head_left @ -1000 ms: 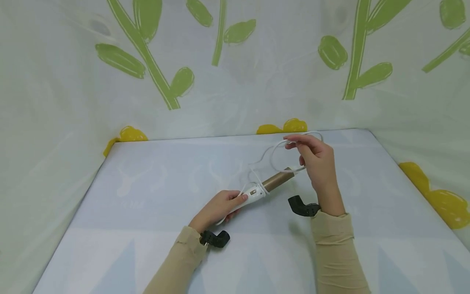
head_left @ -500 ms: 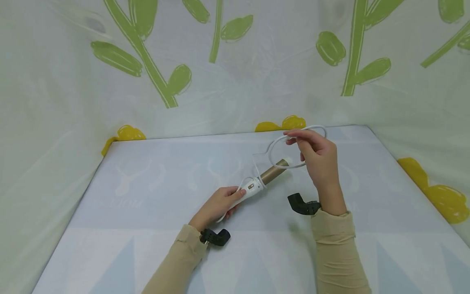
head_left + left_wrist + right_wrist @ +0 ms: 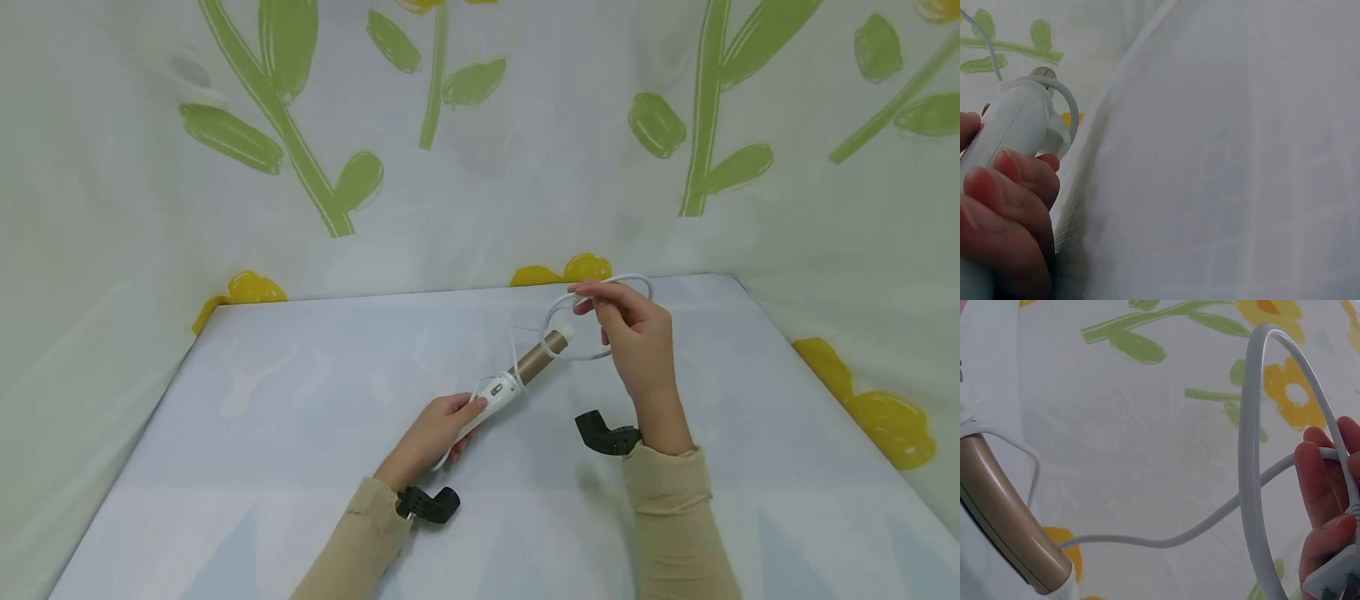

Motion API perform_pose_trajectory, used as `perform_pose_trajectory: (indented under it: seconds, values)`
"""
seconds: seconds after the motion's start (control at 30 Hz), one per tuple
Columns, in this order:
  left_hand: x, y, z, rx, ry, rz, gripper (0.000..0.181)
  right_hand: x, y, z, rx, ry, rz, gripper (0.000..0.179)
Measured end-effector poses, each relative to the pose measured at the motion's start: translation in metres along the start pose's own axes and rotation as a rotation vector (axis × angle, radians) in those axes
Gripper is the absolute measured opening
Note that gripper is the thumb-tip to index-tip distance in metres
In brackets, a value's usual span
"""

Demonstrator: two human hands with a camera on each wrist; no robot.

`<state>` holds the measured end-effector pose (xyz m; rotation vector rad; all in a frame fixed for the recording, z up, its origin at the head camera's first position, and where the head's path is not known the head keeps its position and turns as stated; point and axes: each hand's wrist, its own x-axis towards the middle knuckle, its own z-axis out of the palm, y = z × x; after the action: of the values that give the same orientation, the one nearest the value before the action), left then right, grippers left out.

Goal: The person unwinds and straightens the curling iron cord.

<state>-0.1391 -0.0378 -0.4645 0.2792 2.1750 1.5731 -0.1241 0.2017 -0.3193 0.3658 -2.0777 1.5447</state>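
Observation:
My left hand grips the white handle of a curling iron, its thumb on top near a small button. The gold barrel points up and to the right, towards the right hand. White cord winds round the joint of handle and barrel. My right hand holds a loop of the same cord between fingers and thumb, above the barrel's white tip. In the right wrist view a white plug with metal prongs shows by the thumb. In the left wrist view, curled fingers wrap the handle.
A pale table with faint printed shapes lies beneath both hands. Behind and beside it hangs a light cloth with green stems and yellow flowers. A black wrist mount sits at each beige cuff.
The iron's barrel has swung a little to the left and more upright in the head view. Both hands keep their holds, and the head view has shifted slightly.

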Motion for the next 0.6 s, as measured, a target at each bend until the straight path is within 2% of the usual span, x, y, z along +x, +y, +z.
perform_pose_trajectory:
  seconds: [0.13, 0.33, 0.43, 0.6]
  values:
    - [-0.0028, -0.0019, 0.0, -0.028, -0.003, 0.014, 0.05, -0.0021, 0.0019, 0.0017, -0.013, 0.005, -0.006, 0.021]
    - [-0.001, 0.0004, 0.0003, -0.082, 0.07, 0.005, 0.054, -0.0008, 0.0009, 0.0021, 0.014, 0.042, -0.042, 0.021]
    - [-0.0008, 0.0015, 0.0, -0.103, 0.101, -0.008, 0.053, 0.0004, 0.0009, 0.0029, 0.012, 0.102, -0.055, 0.022]
    - [-0.0006, 0.0008, 0.0001, -0.137, 0.11, -0.011, 0.048, 0.0, 0.0037, 0.0029, 0.012, 0.243, -0.046, 0.024]
